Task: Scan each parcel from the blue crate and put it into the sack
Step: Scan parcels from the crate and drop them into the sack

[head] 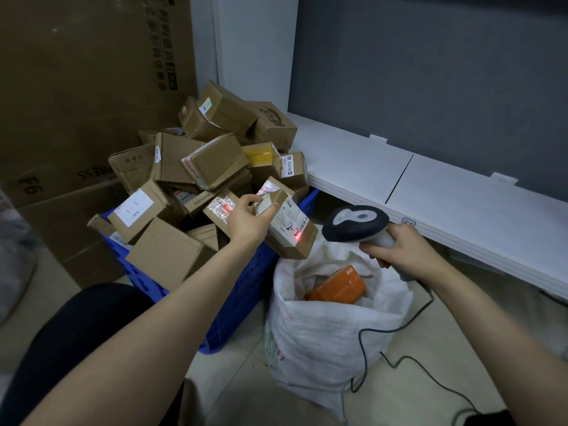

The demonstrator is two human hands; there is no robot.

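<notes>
Hemming in the work zone: big cartons [76, 118] on the left, white ledge [430, 186] on the right, so the free room is the floor strip between them. The blue crate [246, 290] is heaped above its rim with brown boxes, some overhanging the near edge; I'd expect a slide if the pile gets nudged. The sack [322, 327] stands just beside the crate's right corner, mouth open upward, orange box [336, 285] inside, which makes for a short drop path. The parcel [292, 229] is held over that crate corner, next to the sack mouth, label facing the scanner [356, 222]. Left hand [249, 219] pinches the parcel's top end, leaving the label uncovered. Right hand [396, 250] has its fingers wrapped round the scanner handle, head aimed at the label. The cable [365, 358] trails on the floor by the sack, outside the mouth. A red dot [297, 239] sits at the label's lower edge, so the scan step is probably under way.
</notes>
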